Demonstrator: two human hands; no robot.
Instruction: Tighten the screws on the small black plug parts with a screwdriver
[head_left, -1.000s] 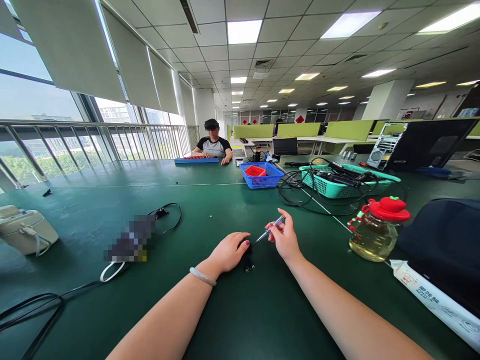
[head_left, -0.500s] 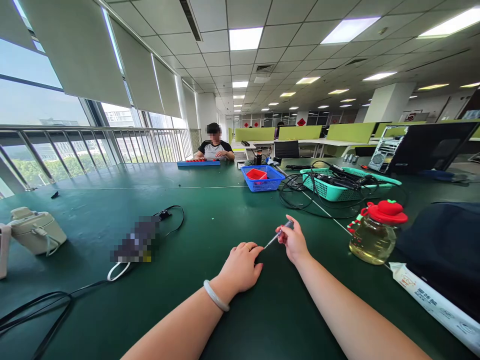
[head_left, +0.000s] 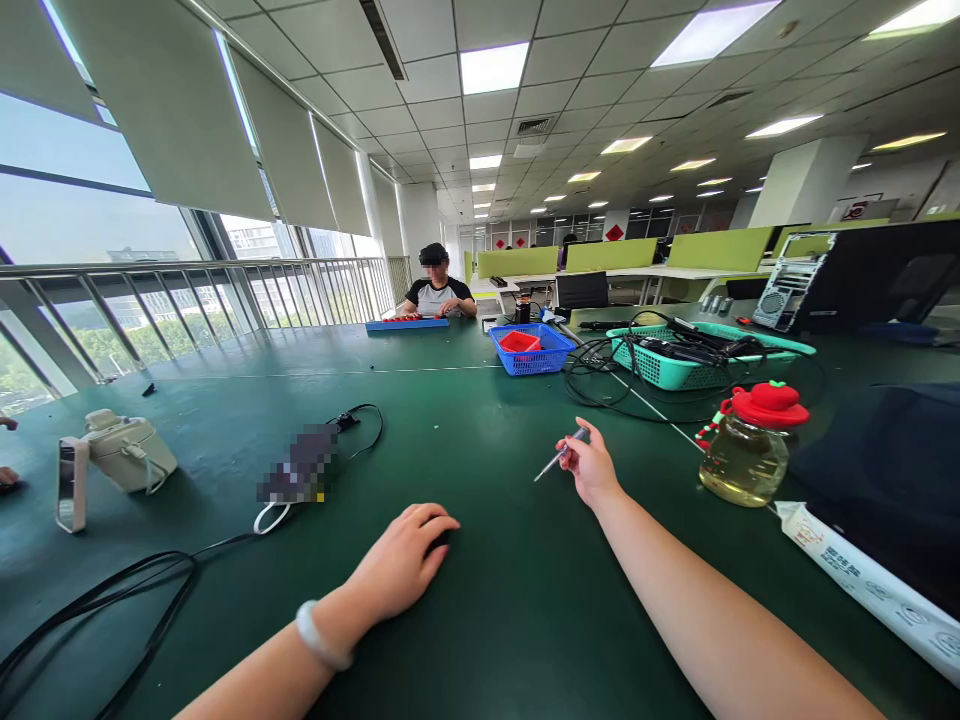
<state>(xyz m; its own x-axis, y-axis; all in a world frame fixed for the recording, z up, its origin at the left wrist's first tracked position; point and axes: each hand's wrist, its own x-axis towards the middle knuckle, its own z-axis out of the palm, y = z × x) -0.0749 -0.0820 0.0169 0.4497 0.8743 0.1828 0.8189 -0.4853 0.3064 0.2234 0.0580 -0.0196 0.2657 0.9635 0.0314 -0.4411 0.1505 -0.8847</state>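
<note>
My right hand [head_left: 590, 465] holds a slim metallic pen-like tool [head_left: 559, 458] between thumb and fingers, its thin tip pointing down and left over the dark green table [head_left: 480, 630]. To the left and nearer to me, my left hand [head_left: 405, 560] rests low over the table with its fingers apart and slightly bent, nothing visible in it. A pale bracelet [head_left: 319, 637] is around the left wrist. The two hands are apart.
Blue basket [head_left: 531, 358] with a red tray, teal basket [head_left: 675, 372] of cables, red-lidded jar [head_left: 746, 465] and white packet [head_left: 870, 590] lie ahead and right. Left are a blurred dark object [head_left: 300, 465], black cables and a beige case [head_left: 131, 455]. A person [head_left: 436, 290] sits opposite; another's fingers show at left.
My left hand has moved left and toward me, away from the tool's tip. The tool remains in my right hand. The view has turned slightly left, bringing another person's fingers in at the left edge.
</note>
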